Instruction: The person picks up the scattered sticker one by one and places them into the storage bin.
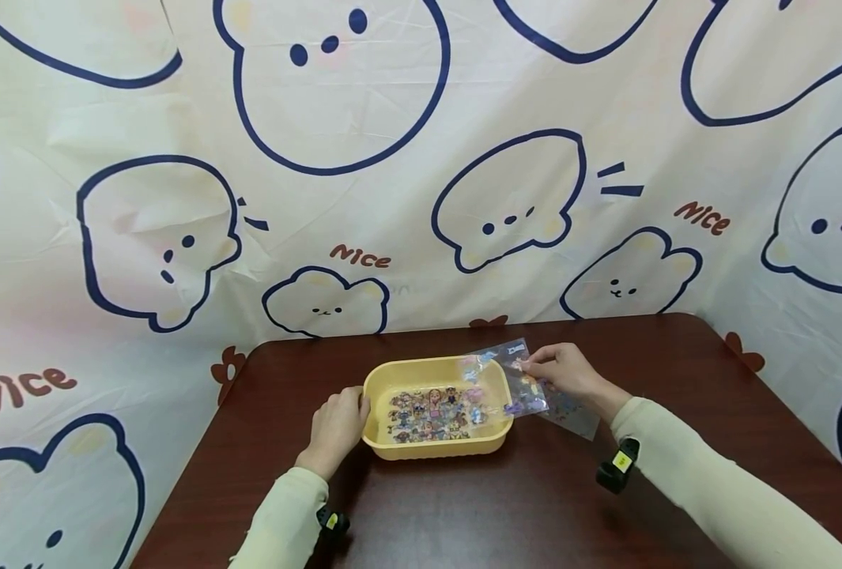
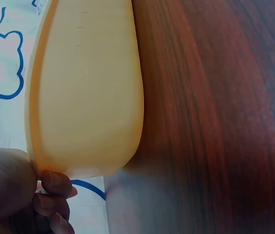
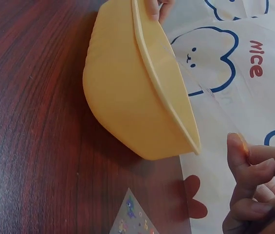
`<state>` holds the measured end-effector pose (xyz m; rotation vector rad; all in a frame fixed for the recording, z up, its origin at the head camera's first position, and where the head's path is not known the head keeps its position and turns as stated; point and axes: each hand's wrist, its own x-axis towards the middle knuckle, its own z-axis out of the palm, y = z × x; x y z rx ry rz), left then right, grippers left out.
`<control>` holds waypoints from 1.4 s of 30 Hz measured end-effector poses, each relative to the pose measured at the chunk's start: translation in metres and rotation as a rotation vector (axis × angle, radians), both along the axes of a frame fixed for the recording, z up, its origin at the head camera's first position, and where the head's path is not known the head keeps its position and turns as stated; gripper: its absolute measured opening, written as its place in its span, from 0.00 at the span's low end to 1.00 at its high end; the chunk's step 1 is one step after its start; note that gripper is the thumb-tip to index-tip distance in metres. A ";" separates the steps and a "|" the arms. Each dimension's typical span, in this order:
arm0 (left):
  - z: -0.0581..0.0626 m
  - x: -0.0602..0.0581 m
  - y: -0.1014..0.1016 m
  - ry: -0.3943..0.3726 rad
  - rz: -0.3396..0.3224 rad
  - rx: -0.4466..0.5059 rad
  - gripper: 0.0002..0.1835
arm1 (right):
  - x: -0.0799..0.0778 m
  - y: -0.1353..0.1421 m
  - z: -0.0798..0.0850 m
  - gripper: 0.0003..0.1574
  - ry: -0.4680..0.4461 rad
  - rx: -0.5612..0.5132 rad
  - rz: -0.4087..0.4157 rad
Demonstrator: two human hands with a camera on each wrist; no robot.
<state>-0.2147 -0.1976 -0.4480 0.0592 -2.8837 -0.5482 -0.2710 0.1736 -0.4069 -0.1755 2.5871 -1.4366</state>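
Observation:
A yellow plastic basin [image 1: 435, 450] stands on the table, and a sheet of small cartoon stickers [image 1: 428, 415] lies inside it. My left hand [image 1: 335, 423] grips the basin's left end at the rim; the left wrist view shows the curled fingers [image 2: 54, 185] by that rim. Over the basin's right end hangs a clear sticker sheet [image 1: 529, 397] with pastel figures, pinched at its right side between thumb and fingers of my right hand [image 1: 568, 369]. In the right wrist view this sheet is seen nearly edge-on. Below my right hand, another transparent sticker sheet [image 1: 583, 420] lies on the table, partly covered.
The dark brown wooden table [image 1: 463, 506] reaches back to a white cloth backdrop [image 1: 406, 213] printed with blue-outlined cartoon animals. The cloth also hangs along both sides. A black wrist camera [image 1: 616, 468] sits on the right sleeve, another device [image 1: 333, 521] on the left.

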 end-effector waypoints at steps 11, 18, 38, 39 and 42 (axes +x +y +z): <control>0.003 -0.001 0.000 -0.014 0.004 0.007 0.13 | 0.000 -0.012 -0.002 0.13 0.016 0.014 0.028; 0.003 -0.001 0.000 -0.010 0.005 0.006 0.14 | -0.003 -0.025 -0.002 0.11 0.018 0.032 0.026; 0.001 0.001 0.001 -0.012 0.014 0.000 0.12 | 0.003 -0.056 -0.012 0.10 -0.030 0.014 0.017; 0.001 0.000 0.001 -0.012 0.016 -0.001 0.11 | 0.003 -0.058 -0.013 0.10 -0.033 0.014 0.013; 0.001 0.000 0.001 -0.006 0.015 -0.001 0.11 | 0.003 -0.061 -0.014 0.11 -0.028 0.031 0.015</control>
